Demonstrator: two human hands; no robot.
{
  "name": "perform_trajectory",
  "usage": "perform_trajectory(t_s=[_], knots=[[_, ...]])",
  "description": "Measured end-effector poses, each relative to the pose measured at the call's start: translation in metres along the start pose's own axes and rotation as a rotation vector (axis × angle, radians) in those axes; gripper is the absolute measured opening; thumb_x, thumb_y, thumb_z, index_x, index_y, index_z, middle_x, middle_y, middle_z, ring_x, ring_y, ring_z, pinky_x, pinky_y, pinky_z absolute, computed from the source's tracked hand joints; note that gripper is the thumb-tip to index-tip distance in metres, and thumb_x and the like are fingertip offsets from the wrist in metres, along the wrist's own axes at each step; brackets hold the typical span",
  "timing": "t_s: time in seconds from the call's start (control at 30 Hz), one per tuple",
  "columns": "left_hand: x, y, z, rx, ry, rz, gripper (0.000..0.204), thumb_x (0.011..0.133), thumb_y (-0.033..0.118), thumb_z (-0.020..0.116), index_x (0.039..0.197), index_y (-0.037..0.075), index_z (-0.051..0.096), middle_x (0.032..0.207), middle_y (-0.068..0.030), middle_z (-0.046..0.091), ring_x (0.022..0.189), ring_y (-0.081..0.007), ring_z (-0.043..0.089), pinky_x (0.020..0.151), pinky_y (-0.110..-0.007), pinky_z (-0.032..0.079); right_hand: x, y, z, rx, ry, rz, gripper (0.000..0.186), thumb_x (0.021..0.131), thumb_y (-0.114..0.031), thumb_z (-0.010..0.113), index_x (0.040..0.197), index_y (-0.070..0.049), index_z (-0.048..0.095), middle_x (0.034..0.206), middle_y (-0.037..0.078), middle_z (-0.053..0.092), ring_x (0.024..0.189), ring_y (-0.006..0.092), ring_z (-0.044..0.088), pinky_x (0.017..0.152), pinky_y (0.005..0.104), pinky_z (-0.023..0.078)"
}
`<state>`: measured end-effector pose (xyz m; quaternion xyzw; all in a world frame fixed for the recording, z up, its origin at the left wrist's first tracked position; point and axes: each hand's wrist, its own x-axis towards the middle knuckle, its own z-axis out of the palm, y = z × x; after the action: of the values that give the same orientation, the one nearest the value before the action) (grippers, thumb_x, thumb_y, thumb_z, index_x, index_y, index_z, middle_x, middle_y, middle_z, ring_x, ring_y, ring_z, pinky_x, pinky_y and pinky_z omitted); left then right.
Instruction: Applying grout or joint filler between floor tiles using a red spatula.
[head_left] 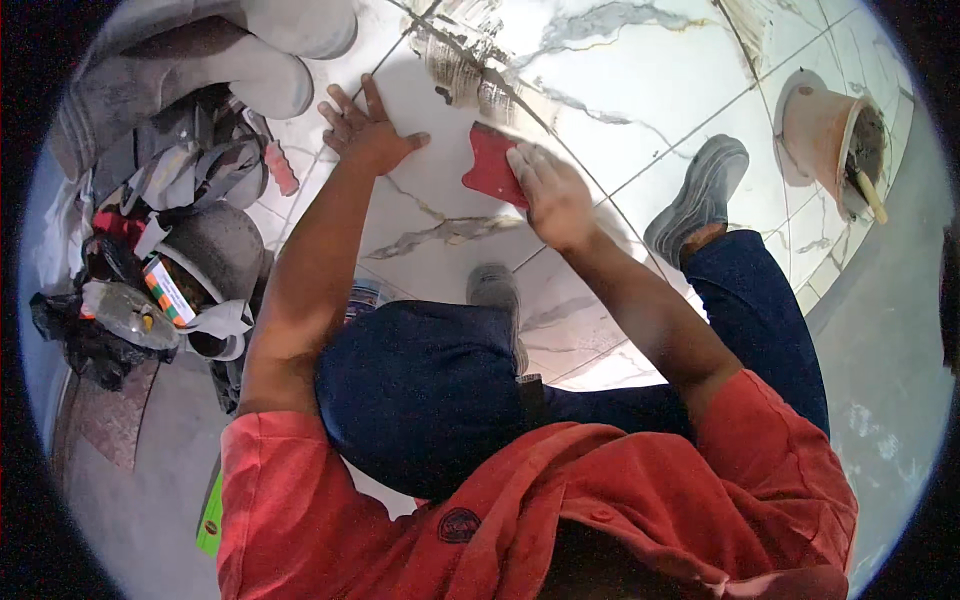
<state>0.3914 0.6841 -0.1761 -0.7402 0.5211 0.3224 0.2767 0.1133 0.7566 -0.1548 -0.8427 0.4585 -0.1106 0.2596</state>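
Observation:
My right hand (555,197) grips a red plastic scraper (492,168) with a notched edge. The scraper rests against a white marble-patterned floor tile (400,235). My left hand (368,135) lies on the same tile, its fingers spread and nothing in them. Beyond the scraper, a dark smear of grout (455,68) covers the tile joint and the surface on both sides of it. Some of the joint nearer my right hand is shaded by my arm.
An orange-pink bucket (815,125) with a handled tool inside stands at the right. Grey boots (270,75) lie at the upper left, above a pile with a grey bucket (215,245), a plastic bottle (130,312) and bags. My grey shoe (705,190) stands right of my right hand.

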Motion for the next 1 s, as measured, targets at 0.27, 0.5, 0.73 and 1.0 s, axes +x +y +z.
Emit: perform_trajectory(t_s=[0.27,0.5,0.73,1.0], knots=[[0.001,0.015,0.000,0.023,-0.015,0.005,0.133,0.070,0.069,0.070,0.151,0.015,-0.021,0.150,-0.0332,-0.026,0.139,-0.0550,-0.018,0.110,-0.068,0.010,-0.030,0.015,-0.004,-0.153,0.027,0.040,0.057,0.076,-0.010,0.068,0.130,-0.001,0.053,0.125,0.020,0.058,0.113,0.0389,0.057,0.097,0.0450,0.047],[0.006,0.016,-0.001,-0.028,0.092,0.044,0.136,0.068,0.068,0.074,0.151,0.016,-0.021,0.151,-0.0355,-0.022,0.140,-0.0561,-0.013,0.108,-0.069,0.012,-0.027,0.047,-0.013,-0.178,0.083,0.113,0.050,0.081,-0.010,0.058,0.129,0.000,0.054,0.124,0.020,0.059,0.115,0.0341,0.057,0.098,0.0425,0.046],[0.001,0.001,0.002,0.034,0.034,-0.012,0.135,0.069,0.069,0.072,0.151,0.013,-0.019,0.150,-0.0365,-0.021,0.140,-0.0556,-0.014,0.108,-0.069,0.012,-0.061,0.029,-0.016,0.028,0.057,0.141,0.052,0.081,-0.007,0.058,0.133,-0.004,0.051,0.133,0.018,0.055,0.123,0.0342,0.052,0.101,0.0444,0.043],[0.003,0.007,0.002,0.035,0.001,-0.021,0.133,0.073,0.068,0.069,0.149,0.009,-0.022,0.148,-0.0379,-0.024,0.139,-0.0574,-0.016,0.108,-0.070,0.011,-0.094,0.019,-0.011,-0.040,0.093,0.137,0.038,0.081,-0.001,0.055,0.118,-0.001,0.062,0.125,0.018,0.058,0.115,0.0345,0.057,0.094,0.0431,0.049]])
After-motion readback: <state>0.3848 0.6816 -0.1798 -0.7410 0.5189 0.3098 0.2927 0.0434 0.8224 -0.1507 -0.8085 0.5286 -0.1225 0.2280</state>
